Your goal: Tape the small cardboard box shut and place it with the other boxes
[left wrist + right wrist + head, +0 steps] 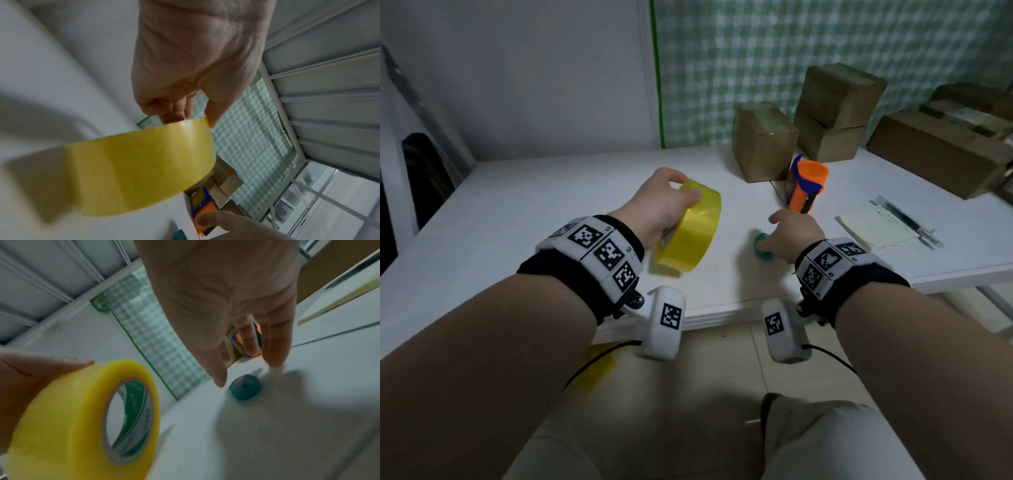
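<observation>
Our left hand (659,205) grips the yellow tape roll (688,228), tilted on edge on the white table (517,212), its core facing right. Our right hand (792,233) hovers with fingers spread and empty above a small teal object (760,247), an orange-and-blue tool (806,186) just beyond. The small cardboard box (763,142) stands farther back and right beside the other boxes (835,113); we judge the right hand nearer.
</observation>
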The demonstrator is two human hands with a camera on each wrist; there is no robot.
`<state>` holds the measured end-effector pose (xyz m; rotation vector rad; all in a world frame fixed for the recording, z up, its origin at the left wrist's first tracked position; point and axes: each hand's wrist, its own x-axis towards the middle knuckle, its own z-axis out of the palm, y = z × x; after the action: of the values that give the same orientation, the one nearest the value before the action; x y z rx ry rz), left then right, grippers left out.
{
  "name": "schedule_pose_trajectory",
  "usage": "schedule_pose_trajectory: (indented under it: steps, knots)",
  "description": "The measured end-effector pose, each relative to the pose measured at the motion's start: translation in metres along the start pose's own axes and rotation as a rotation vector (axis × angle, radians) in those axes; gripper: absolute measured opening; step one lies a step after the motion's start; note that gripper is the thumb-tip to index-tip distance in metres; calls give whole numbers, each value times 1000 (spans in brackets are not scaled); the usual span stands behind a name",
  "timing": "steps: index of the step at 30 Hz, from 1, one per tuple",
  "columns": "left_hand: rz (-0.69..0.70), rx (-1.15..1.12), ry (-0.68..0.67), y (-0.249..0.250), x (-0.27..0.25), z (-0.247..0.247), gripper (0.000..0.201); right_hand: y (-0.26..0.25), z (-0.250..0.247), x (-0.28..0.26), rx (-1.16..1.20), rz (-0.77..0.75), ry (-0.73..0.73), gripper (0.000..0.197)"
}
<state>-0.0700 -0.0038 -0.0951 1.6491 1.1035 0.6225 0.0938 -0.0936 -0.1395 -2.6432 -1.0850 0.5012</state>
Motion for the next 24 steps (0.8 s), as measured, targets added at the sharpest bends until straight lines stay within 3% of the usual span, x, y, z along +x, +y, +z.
schedule_pose_trajectory:
  steps: [3,5,10,14,18,21,24]
  knots:
    - [42,79,-4,0,12,6,41,-6,10,11,-92,-51,-20,41]
    - [78,184,-34,-2,20,8,44,-15,15,19,-20,-52,-23,38]
    - [227,503,-75,-8,40,13,50,-31,31,46,587,-89,-255,62]
    - [314,703,-131,-12,50,25,49,-28,25,50,710,-130,-179,54]
    - [395,801,-150,-14,50,40,42,-21,19,44,476,-201,-85,53]
    - [425,846,-181,-16,46,46,37,-19,15,35,262,-243,-66,39]
    - [429,911,-220,-20,40,50,33,-18,13,30,191,-252,-80,30]
